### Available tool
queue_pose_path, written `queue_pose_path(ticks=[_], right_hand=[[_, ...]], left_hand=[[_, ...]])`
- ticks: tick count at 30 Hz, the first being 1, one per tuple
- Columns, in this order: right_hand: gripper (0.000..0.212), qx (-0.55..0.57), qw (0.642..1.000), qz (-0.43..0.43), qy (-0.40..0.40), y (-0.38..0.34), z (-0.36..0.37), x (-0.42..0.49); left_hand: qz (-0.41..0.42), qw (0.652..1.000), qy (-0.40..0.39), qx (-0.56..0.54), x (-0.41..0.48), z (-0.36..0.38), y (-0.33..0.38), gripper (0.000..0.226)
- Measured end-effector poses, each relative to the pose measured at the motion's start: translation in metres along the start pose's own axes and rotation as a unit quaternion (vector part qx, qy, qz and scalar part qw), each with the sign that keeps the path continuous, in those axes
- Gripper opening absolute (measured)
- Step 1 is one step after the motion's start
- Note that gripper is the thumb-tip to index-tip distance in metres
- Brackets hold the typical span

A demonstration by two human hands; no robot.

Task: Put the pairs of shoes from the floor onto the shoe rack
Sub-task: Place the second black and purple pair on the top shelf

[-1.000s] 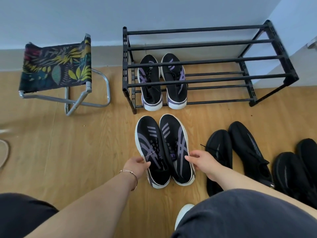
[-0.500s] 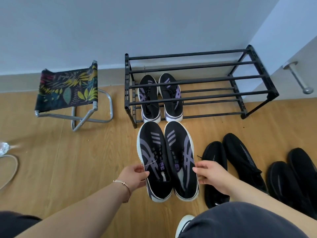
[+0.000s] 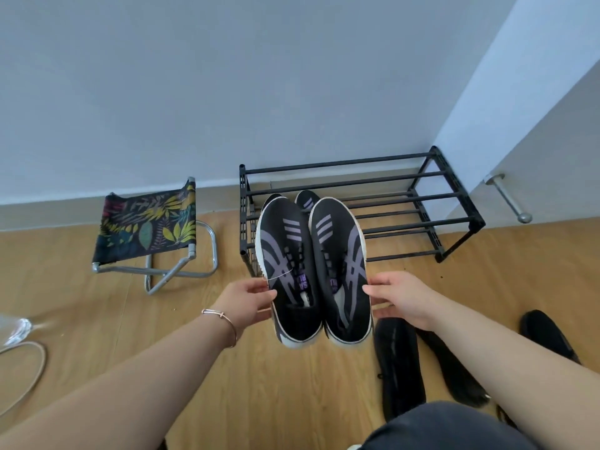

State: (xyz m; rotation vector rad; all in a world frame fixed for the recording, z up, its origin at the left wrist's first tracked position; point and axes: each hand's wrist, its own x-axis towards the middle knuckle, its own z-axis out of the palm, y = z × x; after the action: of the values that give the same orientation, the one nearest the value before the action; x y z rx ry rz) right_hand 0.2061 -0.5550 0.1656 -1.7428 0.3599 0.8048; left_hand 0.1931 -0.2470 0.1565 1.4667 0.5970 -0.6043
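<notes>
I hold a pair of black sneakers with purple stripes and white soles in the air in front of the black metal shoe rack (image 3: 454, 203). My left hand (image 3: 246, 302) grips the outer side of the left sneaker (image 3: 287, 271). The right sneaker (image 3: 344, 271) is gripped on its outer side by my right hand (image 3: 401, 298). Both toes point at the rack. Behind them, a matching pair (image 3: 306, 199) sits on the rack's lower shelf, mostly hidden. Two pairs of black shoes, one (image 3: 399, 362) near my right arm and another (image 3: 545, 332) further right, lie on the floor.
A folding stool (image 3: 146, 228) with a leaf-print seat stands left of the rack. The rack stands against the wall in a corner, with a door stop (image 3: 509, 199) on the right wall. A clear object and a loop of cord (image 3: 19, 326) lie at the far left.
Both hands have lifted the striped pair off the floor and carried it up and forward toward the rack. My head has tilted up, so more wall shows.
</notes>
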Motion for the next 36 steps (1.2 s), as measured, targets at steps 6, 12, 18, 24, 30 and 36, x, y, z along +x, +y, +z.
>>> queue_pose_path(ticks=[6,12,18,24,30,36], right_hand=[[0.019,0.002,0.996,-0.017,0.088,-0.058,-0.004,0.039],[0.022,-0.009,0.989,-0.021,0.144,-0.076,0.011,0.082],[0.026,0.009,0.981,-0.053,0.185,-0.06,0.013,0.104],[0.034,0.066,0.979,-0.089,0.17,-0.041,0.018,0.09],[0.065,0.076,0.99,-0.103,0.057,-0.001,0.028,0.061],[0.078,0.025,0.984,-0.125,0.121,-0.003,0.037,0.067]], left_hand=[[0.026,0.999,0.027,0.023,0.033,0.002,0.065,0.02],[0.035,0.997,0.069,0.03,0.071,-0.005,0.08,0.027],[0.054,0.993,0.096,0.031,0.093,-0.008,0.07,0.033],[0.111,0.98,0.132,0.102,0.076,-0.001,0.047,0.049],[0.099,0.991,0.091,0.012,0.053,0.012,0.004,0.055],[0.107,0.989,0.104,-0.016,0.053,0.022,0.002,0.065]])
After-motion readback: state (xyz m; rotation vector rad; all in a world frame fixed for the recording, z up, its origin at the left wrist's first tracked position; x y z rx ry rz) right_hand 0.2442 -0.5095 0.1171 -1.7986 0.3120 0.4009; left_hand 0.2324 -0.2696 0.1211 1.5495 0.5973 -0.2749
